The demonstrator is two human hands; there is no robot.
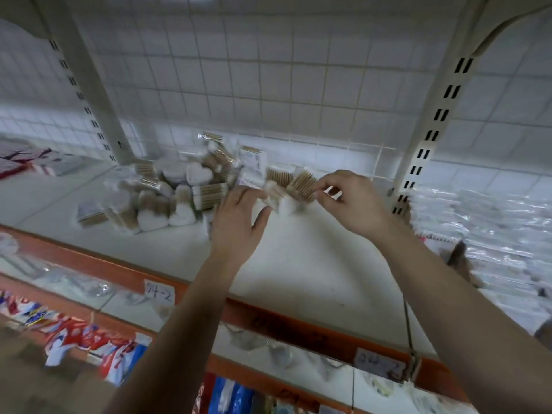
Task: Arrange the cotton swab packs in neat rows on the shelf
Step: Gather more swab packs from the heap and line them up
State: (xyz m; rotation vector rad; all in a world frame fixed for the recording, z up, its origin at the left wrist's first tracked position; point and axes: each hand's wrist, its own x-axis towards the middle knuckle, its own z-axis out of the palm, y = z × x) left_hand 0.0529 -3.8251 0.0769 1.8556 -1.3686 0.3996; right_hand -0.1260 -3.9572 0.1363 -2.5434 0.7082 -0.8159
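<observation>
Both hands work at the far middle of the white shelf (298, 264). The right hand (352, 201) pinches the edge of a cotton swab pack (301, 186) whose wooden sticks stand upward; the left hand (239, 216) is loosely curled against a heart-shaped pack (285, 206) just beside it. A jumbled heap of packs (167, 192) lies to the left. These look light, with thin crinkly wrap likely slippery, so gripping the firm stick bundle at its sides seems safest.

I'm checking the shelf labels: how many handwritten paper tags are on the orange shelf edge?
2. One tag sits left of the left forearm; the other tag is lower right, beside the hanging cord. The arms may hide more.
</observation>
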